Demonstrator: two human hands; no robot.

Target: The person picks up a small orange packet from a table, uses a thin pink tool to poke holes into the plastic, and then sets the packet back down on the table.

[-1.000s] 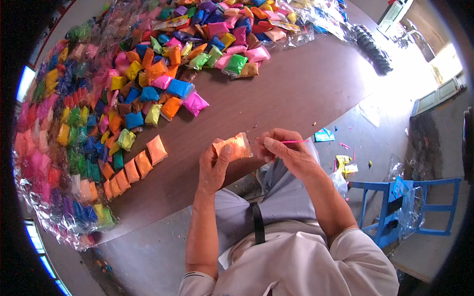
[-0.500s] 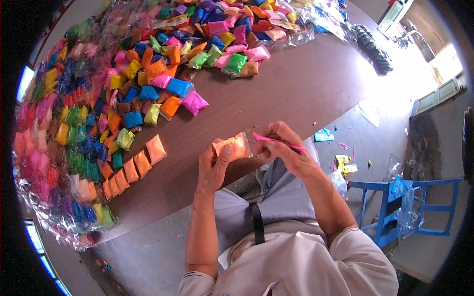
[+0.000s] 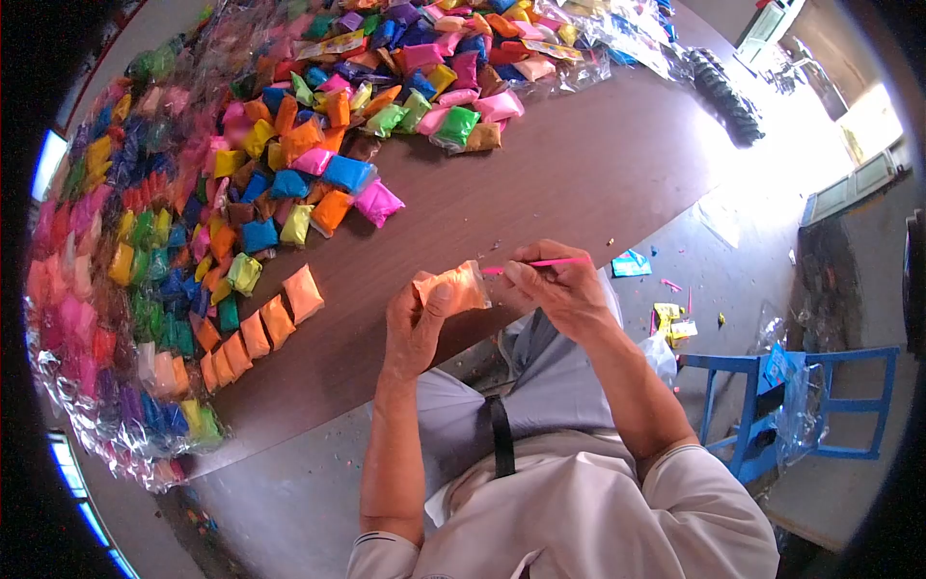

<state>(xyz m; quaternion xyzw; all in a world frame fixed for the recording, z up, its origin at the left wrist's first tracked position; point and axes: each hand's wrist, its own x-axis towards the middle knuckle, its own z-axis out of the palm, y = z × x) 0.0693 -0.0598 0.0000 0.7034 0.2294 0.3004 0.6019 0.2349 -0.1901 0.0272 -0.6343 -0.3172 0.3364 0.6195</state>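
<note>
My left hand (image 3: pixel 417 323) grips a small clear packet of light orange clay (image 3: pixel 457 288) above the table's near edge, thumb on top. In my right hand (image 3: pixel 569 294) a thin pink plastic stick (image 3: pixel 545 262) is pinched between thumb and fingers. The stick's left tip is at the packet's right end; whether it touches the plastic I cannot tell. Left of my hands, a slanting row of several light orange packets (image 3: pixel 256 334) lies on the brown table (image 3: pixel 540 183).
A large heap of packets in many colours (image 3: pixel 309 159) covers the table's far and left sides. A black ridged object (image 3: pixel 725 96) lies at the far right edge. Below, a blue stool (image 3: pixel 748 415) and scraps, including a blue wrapper (image 3: pixel 632 262), are on the floor.
My right hand has turned the pink stick from slanting to nearly level, bringing its left tip to the packet's end. My left hand has stayed almost still with the packet.
</note>
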